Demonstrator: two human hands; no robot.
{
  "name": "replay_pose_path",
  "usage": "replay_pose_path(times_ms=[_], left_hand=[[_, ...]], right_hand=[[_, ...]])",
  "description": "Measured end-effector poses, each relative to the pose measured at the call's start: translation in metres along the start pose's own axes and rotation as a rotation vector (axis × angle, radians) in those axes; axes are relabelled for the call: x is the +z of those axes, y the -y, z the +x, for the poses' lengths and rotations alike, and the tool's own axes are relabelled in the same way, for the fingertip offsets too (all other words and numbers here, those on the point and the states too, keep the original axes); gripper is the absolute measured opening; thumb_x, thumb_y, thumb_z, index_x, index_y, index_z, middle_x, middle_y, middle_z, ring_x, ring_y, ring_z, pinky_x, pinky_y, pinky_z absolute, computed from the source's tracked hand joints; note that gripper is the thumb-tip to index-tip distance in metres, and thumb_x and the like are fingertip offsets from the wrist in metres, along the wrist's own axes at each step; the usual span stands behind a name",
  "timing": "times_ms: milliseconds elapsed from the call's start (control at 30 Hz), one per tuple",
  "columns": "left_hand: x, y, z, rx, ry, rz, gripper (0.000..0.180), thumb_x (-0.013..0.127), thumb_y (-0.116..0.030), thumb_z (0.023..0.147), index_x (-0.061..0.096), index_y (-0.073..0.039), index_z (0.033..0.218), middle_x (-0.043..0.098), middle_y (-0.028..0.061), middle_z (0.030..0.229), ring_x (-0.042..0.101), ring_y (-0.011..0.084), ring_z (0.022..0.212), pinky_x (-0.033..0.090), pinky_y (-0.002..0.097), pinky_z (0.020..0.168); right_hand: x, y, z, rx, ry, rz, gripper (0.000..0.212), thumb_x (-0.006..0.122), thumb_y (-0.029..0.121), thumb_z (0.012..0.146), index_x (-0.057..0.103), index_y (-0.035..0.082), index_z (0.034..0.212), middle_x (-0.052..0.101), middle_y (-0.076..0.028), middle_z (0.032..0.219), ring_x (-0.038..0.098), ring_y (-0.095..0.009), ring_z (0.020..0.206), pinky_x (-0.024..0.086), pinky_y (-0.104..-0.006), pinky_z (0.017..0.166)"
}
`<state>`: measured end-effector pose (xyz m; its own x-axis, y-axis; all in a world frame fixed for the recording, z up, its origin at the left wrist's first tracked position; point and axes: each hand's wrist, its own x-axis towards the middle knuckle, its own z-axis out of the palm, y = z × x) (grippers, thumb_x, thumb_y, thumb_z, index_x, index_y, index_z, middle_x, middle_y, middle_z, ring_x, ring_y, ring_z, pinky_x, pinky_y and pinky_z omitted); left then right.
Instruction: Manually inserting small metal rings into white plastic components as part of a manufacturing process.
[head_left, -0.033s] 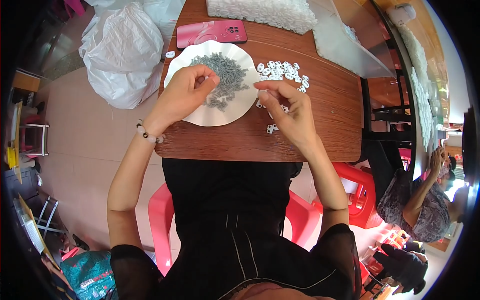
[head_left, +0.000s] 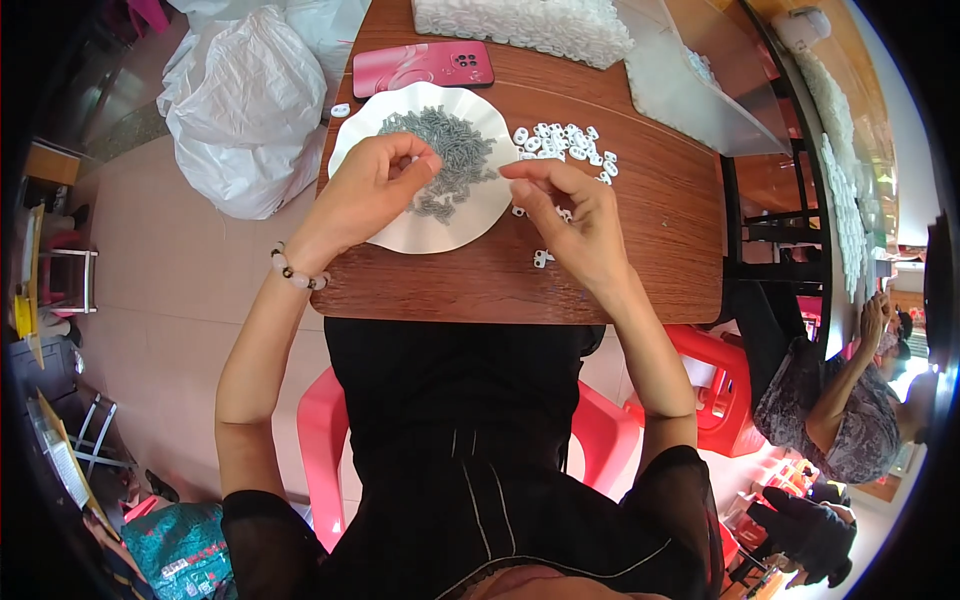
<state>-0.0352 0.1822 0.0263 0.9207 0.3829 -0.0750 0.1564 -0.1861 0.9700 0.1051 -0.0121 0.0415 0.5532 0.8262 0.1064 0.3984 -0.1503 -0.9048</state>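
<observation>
A white wavy-edged plate [head_left: 432, 240] holds a heap of small grey rod-like pieces [head_left: 458, 142]. Over the plate's left part is my left hand [head_left: 365, 192], its thumb and forefinger pinched together; a tiny pale bit shows there, too small to name. My right hand [head_left: 585, 222] hovers at the plate's right edge. Its thumb and forefinger are apart, and I see nothing between them. Beyond it lie many small white plastic pieces with two holes [head_left: 568, 140], and a few more [head_left: 542, 258] sit beneath and beside that hand.
A pink phone [head_left: 425, 68] rests behind the plate, and one white piece [head_left: 340, 110] lies at the table's left edge. White pieces fill the far end [head_left: 520, 25] near a pale tray [head_left: 690, 95]. A white bag [head_left: 245, 120] stands left; a person [head_left: 835, 410] sits right.
My right hand has shifted slightly left toward the plate. The left hand stays nearly in place.
</observation>
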Motion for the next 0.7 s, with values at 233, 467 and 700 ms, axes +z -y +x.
replay_pose_path(times_ms=[233, 467, 700], left_hand=[[-0.001, -0.029, -0.015, -0.13, 0.148, -0.228, 0.022, 0.059, -0.023, 0.094, 0.063, -0.001, 0.091, 0.05, -0.008, 0.074, 0.039, 0.0003, 0.063, 0.03, 0.0188, 0.052], [0.01, -0.023, -0.022, -0.155, 0.211, -0.4, 0.025, 0.059, -0.027, 0.094, 0.063, -0.003, 0.092, 0.046, -0.0084, 0.071, 0.036, 0.0004, 0.06, 0.028, 0.0176, 0.051], [0.03, -0.025, -0.034, -0.172, 0.187, -0.589, 0.025, 0.062, -0.028, 0.094, 0.064, -0.003, 0.095, 0.049, -0.0072, 0.072, 0.039, 0.0009, 0.059, 0.03, 0.0165, 0.052]], right_hand=[[0.03, 0.014, 0.012, -0.108, -0.004, 0.074, 0.012, 0.07, 0.006, 0.084, 0.069, 0.001, 0.095, 0.062, -0.004, 0.073, 0.051, -0.007, 0.061, 0.041, -0.0225, 0.053], [0.028, 0.022, 0.004, -0.242, -0.057, 0.0, 0.008, 0.071, 0.004, 0.081, 0.066, 0.0, 0.085, 0.064, -0.007, 0.076, 0.056, -0.014, 0.063, 0.045, -0.0256, 0.055], [0.016, 0.031, -0.014, -0.369, -0.084, -0.212, 0.008, 0.072, 0.001, 0.078, 0.066, 0.001, 0.084, 0.064, -0.007, 0.076, 0.057, -0.02, 0.068, 0.045, -0.0291, 0.059]])
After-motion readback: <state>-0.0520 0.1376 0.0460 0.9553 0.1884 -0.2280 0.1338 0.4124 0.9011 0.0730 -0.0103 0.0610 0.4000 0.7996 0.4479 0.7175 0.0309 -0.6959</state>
